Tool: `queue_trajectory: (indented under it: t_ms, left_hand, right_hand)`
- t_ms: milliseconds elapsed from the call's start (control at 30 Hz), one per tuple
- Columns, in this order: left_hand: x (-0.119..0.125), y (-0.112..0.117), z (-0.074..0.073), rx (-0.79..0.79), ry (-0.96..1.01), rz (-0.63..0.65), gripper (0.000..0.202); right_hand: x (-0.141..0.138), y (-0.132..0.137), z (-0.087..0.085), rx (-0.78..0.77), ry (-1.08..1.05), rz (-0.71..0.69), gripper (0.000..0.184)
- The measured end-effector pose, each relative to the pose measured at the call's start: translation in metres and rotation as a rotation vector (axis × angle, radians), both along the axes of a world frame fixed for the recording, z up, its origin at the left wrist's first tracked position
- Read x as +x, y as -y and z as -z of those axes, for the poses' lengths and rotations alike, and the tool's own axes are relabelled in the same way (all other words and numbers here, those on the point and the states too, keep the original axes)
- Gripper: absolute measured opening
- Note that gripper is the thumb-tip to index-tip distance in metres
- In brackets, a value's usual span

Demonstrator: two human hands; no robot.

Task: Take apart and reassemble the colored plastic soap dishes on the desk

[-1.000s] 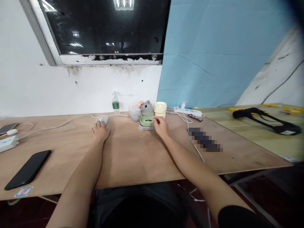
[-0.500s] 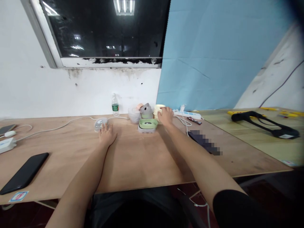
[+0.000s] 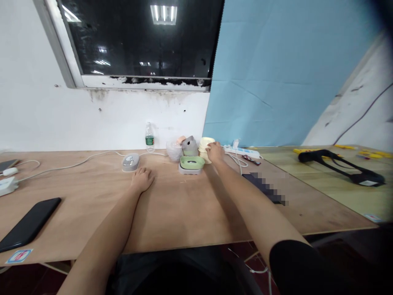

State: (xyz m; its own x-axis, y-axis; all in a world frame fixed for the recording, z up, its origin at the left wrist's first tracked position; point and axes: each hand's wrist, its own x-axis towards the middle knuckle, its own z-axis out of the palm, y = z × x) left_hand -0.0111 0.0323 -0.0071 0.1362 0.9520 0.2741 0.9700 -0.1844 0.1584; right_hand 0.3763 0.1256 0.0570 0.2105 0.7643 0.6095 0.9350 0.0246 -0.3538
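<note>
My right hand (image 3: pixel 215 152) is at the back of the table, its fingers closed on the right edge of a stack of cream-coloured cups (image 3: pixel 205 150). My left hand (image 3: pixel 143 179) rests on the tabletop, open and holding nothing, just right of and in front of a grey oval box (image 3: pixel 130 162) with a pattern on its lid. Between the hands sits a green soap dish (image 3: pixel 192 162) on a pale grey base. Behind it lean a grey container (image 3: pixel 189 145) and a clear plastic bundle (image 3: pixel 174 151), with something peach-coloured partly showing.
A plastic bottle (image 3: pixel 149 138) with a green label stands by the wall. Right of my right hand are a white power strip (image 3: pixel 246 152) and cables. A black phone (image 3: pixel 30 223) lies at the left front. A black strap-like frame (image 3: pixel 340 166) rests on the right-hand table.
My left hand has drawn back from the grey box, whose lid now shows fully. My right hand stays at the cream cups, and the view has shifted slightly.
</note>
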Motion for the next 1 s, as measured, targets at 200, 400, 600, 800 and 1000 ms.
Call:
queue_trajectory:
  t_ms: [200, 400, 600, 800, 1000]
  left_hand:
    - [0.000, 0.002, -0.002, 0.013, 0.058, 0.022, 0.045]
    - [0.005, -0.003, -0.010, 0.076, 0.728, 0.062, 0.064]
    - [0.002, -0.002, -0.005, 0.039, 0.881, 0.052, 0.076]
    - [0.015, 0.008, -0.004, 0.034, 0.436, 0.154, 0.053]
    - [0.031, 0.013, -0.005, 0.020, 0.475, 0.241, 0.048]
  right_hand:
    - [-0.007, 0.016, -0.010, 0.190, -0.038, -0.106, 0.028]
    - [-0.059, 0.081, 0.011, 0.258, -0.044, -0.587, 0.029]
    - [-0.120, 0.137, 0.036, -0.130, 0.204, -1.158, 0.036]
    - [-0.121, 0.130, 0.033, -0.156, 0.291, -1.156, 0.043]
    - [-0.078, 0.105, 0.028, 0.154, 0.070, -0.733, 0.035]
